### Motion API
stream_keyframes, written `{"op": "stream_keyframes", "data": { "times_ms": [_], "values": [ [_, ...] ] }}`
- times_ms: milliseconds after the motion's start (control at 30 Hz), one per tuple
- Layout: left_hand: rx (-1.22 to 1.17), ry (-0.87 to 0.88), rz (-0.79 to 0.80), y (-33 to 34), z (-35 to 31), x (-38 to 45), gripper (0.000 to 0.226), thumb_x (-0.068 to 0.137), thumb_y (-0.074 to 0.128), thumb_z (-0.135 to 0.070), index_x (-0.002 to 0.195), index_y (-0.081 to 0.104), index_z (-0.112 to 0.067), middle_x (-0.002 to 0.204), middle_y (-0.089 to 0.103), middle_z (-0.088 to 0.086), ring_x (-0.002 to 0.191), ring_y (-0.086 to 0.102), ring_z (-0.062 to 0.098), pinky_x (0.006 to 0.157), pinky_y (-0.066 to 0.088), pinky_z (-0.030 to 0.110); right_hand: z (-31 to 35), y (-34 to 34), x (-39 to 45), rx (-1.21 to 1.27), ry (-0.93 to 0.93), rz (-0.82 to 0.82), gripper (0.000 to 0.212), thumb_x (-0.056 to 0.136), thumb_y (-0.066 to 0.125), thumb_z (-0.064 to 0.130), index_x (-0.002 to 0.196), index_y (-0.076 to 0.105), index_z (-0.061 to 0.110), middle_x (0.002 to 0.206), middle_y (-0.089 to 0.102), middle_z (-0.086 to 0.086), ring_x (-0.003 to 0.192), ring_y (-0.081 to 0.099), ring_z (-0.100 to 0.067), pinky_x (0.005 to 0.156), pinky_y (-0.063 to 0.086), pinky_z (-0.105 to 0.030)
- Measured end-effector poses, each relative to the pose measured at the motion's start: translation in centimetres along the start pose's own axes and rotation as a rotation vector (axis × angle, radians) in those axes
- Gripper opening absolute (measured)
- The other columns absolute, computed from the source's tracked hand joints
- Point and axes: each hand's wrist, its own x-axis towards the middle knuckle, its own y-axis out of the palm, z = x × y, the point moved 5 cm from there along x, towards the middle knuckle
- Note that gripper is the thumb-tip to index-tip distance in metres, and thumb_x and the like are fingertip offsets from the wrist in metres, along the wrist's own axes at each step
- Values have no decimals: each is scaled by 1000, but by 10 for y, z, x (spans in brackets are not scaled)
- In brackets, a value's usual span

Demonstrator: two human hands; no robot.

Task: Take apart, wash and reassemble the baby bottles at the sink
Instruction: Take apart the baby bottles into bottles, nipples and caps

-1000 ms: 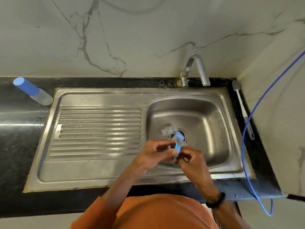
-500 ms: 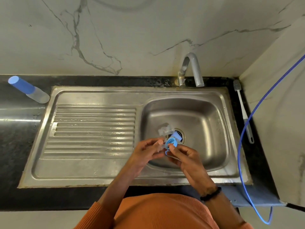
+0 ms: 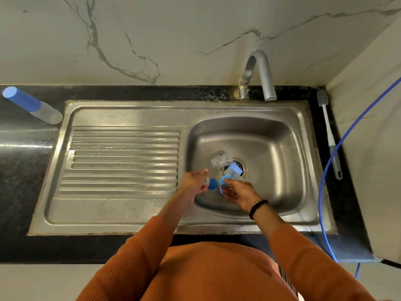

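Note:
My left hand [image 3: 195,181] holds a small round blue piece [image 3: 212,184] over the left edge of the sink basin [image 3: 282,148]. A few centimetres to its right, my right hand [image 3: 238,193] pinches a blue ring [image 3: 224,183]; a clear part at it is hard to make out. On the basin floor by the drain lie a clear bottle part [image 3: 219,160] and a clear piece with a blue end [image 3: 234,169]. A whole baby bottle with a blue cap [image 3: 30,104] lies on the dark counter at far left.
The tap [image 3: 259,72] stands behind the basin, with no water running. A long-handled bottle brush [image 3: 328,133] lies on the counter at the right, beside a blue hose [image 3: 325,170]. The ribbed draining board [image 3: 121,161] fills the left of the steel sink.
My hands were together on one blue-topped part; now they have drawn apart, the left holding the round blue piece and the right the blue ring. The view has shifted slightly.

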Motion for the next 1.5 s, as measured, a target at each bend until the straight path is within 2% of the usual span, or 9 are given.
{"op": "stream_keyframes", "data": {
  "times_ms": [233,433,567,800,1033,1167,1267,1367,1500],
  "values": [
    [-181,83,-23,7,-1,3,58,106,53,-42,156,35,-20,138,52,10,111,63,27,99,56,40,1,9,20,11,-5,-34,27,101,65,19,123,66,3,106,77,-18,82,70,-25,82,61,-41],
    [-204,154,105,-7,-8,-3,54,104,53,-49,144,46,-13,115,73,23,100,76,35,98,58,50,4,9,22,43,-44,0,32,103,63,20,131,61,3,115,74,-20,92,70,-28,87,62,-42],
    [-169,221,76,-29,-8,-5,55,102,59,-49,138,54,-8,103,76,22,87,77,34,76,63,40,7,11,17,-4,-67,-36,26,103,62,16,124,63,1,109,74,-19,82,67,-26,97,58,-47],
    [-196,288,73,-86,-19,-4,50,99,66,-44,123,63,-1,87,77,18,64,71,22,61,56,33,35,59,-12,-28,-261,-121,11,98,61,6,107,68,3,82,68,-12,62,58,-17,54,50,-27],
    [-233,378,44,-199,-41,-4,36,103,64,-32,122,65,-1,82,77,10,60,65,18,53,49,26,66,174,-41,-124,-550,-127,7,99,66,11,99,72,8,84,77,-9,66,65,-14,58,56,-25],
    [-277,417,-87,-276,-64,1,28,103,64,-23,120,64,0,87,74,16,68,65,26,58,48,30,76,268,-52,-199,-588,-18,5,98,67,13,95,72,12,87,78,-11,69,67,-15,61,58,-28],
    [-334,501,-418,-350,-88,7,23,100,66,-16,121,62,-9,105,73,19,88,71,32,75,59,39,89,350,-67,-311,-626,94,6,97,67,13,97,72,10,91,79,-13,73,68,-18,69,60,-32],
    [-307,542,-770,-404,-111,12,41,94,68,-18,131,52,-13,106,69,14,106,64,34,99,51,51,104,409,-86,-408,-684,191,7,96,66,15,97,73,13,90,79,-9,72,71,-15,66,62,-29],
    [-198,532,-850,-454,-141,40,75,88,76,-27,152,36,-20,141,51,16,133,45,37,109,36,44,121,481,-106,-507,-725,293,10,95,68,12,103,74,11,99,78,-12,77,73,-18,76,64,-38]
  ]
}}
